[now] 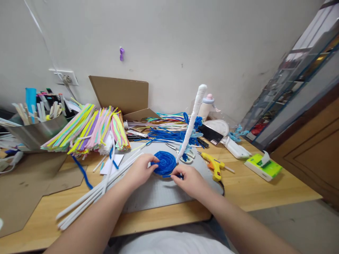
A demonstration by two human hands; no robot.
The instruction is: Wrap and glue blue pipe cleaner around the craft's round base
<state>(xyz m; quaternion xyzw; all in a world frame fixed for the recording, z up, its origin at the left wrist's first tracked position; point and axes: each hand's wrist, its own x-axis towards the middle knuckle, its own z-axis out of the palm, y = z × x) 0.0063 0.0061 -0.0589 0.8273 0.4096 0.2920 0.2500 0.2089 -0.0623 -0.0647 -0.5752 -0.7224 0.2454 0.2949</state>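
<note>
Pinching the blue coil [165, 162] by its left edge in the left grip [141, 169]; grasping in the right grip [189, 178] a blue strip [166, 176] lying sideways along the coil's near rim.

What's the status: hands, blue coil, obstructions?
Left hand pinching left edge of blue coil; right hand pinching blue strip along near side. Coil round, spiral face showing. White wrapped rod and scissors beyond right hand, not covering coil.
</note>
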